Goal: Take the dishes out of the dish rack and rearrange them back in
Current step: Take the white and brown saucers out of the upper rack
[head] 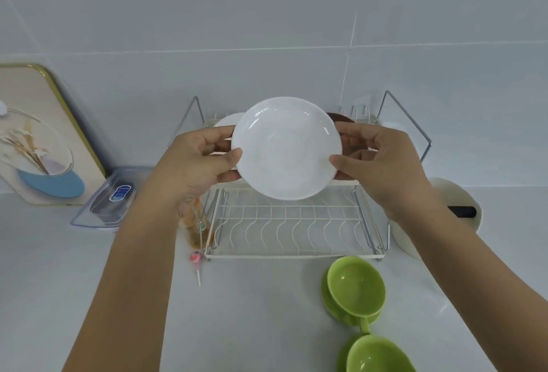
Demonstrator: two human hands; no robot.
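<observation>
While both hands hold it, white plate [286, 149] sits in the air, face toward the camera, in front of the upper tier of the dish rack [296, 223].

Largest to smallest:
- White counter [267, 312], tiled wall behind.
- Framed picture [38, 140] leans on the wall at far left; clear plastic tray [106, 199] just beside it.
- Rack stands centre against the wall; lower tier wires bare. Upper tier has another white plate [228, 122] and a brown dish [341, 118], both partly hidden behind the held plate.
- Cream container [444, 211] right of rack, touching or just beside, can't tell.
- Two green bowls [355, 288] on saucers on the counter, in front of the rack to the right.
- Left hand [195, 161] pinches the plate's left rim, thumb on front, fingers curled behind.
- Right hand [376, 158] grips the right rim the same way.
- Pink lollipop [196, 262] lies by the rack's front-left corner.
</observation>
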